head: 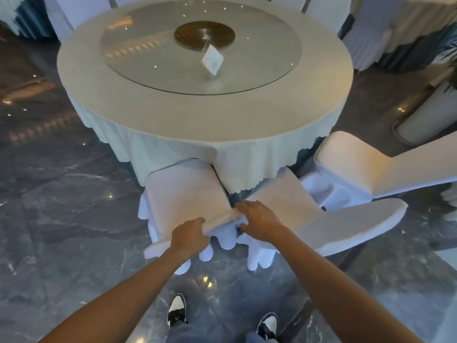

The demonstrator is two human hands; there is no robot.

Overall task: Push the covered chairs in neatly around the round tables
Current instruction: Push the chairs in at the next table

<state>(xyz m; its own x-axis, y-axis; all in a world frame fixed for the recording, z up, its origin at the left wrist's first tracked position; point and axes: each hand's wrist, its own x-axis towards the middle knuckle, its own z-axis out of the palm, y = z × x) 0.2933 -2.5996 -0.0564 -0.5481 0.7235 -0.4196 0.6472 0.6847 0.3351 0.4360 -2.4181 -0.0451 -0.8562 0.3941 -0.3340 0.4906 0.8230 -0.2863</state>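
Chairs stood paired at the round counter's (173, 125) near edge, where your left hand (189, 237) gripped the left chair's (183, 191) back and your right hand (259, 222) lay flat on the right chair (321, 224); pushing both evenly was wisest.

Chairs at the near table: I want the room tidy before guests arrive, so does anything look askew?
Yes. The right-hand chair sits angled away from the round table, its seat clear of the tablecloth, unlike the two chairs under the left hand and right hand, whose seats reach the cloth.
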